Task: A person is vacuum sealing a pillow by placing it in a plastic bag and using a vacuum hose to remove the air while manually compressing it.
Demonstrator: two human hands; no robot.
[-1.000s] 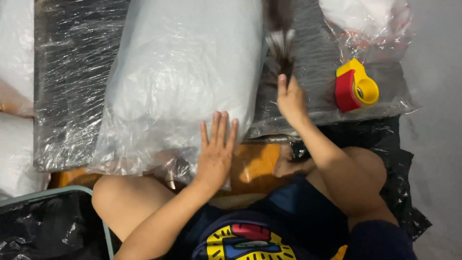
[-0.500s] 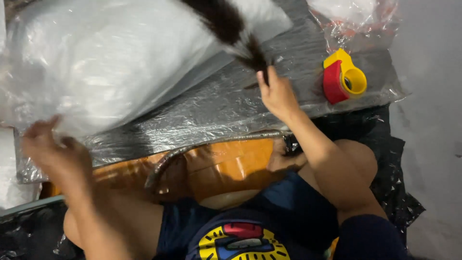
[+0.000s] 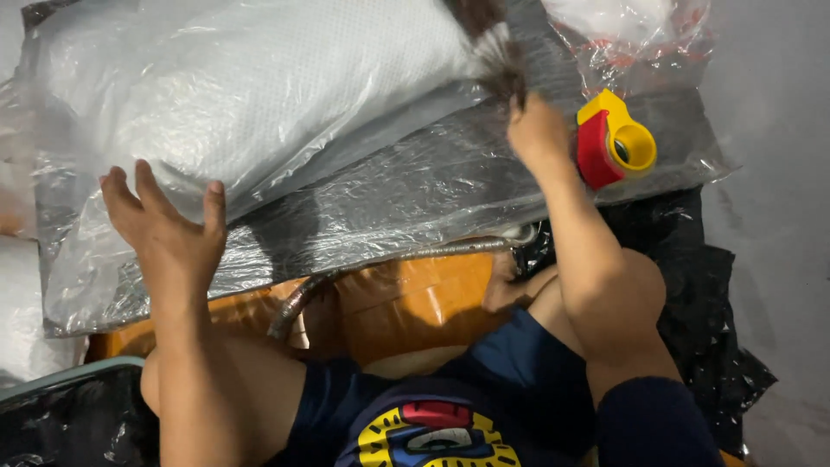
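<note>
My left hand (image 3: 169, 233) lies flat with fingers spread on the near corner of a big clear plastic bag (image 3: 251, 112) stuffed with white padding. That bag lies slanted across a low board wrapped in black film (image 3: 406, 190). My right hand (image 3: 538, 130) is closed around a bundle of dark hair (image 3: 493, 52), which lies blurred over the bag's right end. Just right of that hand sits a red and yellow tape dispenser (image 3: 616, 140).
A second plastic bag with white filling and red print (image 3: 631, 30) lies at the top right. An orange-brown wrapped box (image 3: 406, 298) sits under the board above my knees. Black plastic sheeting (image 3: 700, 329) covers the floor at right. More white bags (image 3: 22, 329) lie at left.
The big bag has swung further round to a slant. My left hand moved from the bag's left edge onto its near corner. My right hand carried the hair bundle up and right, toward the tape dispenser.
</note>
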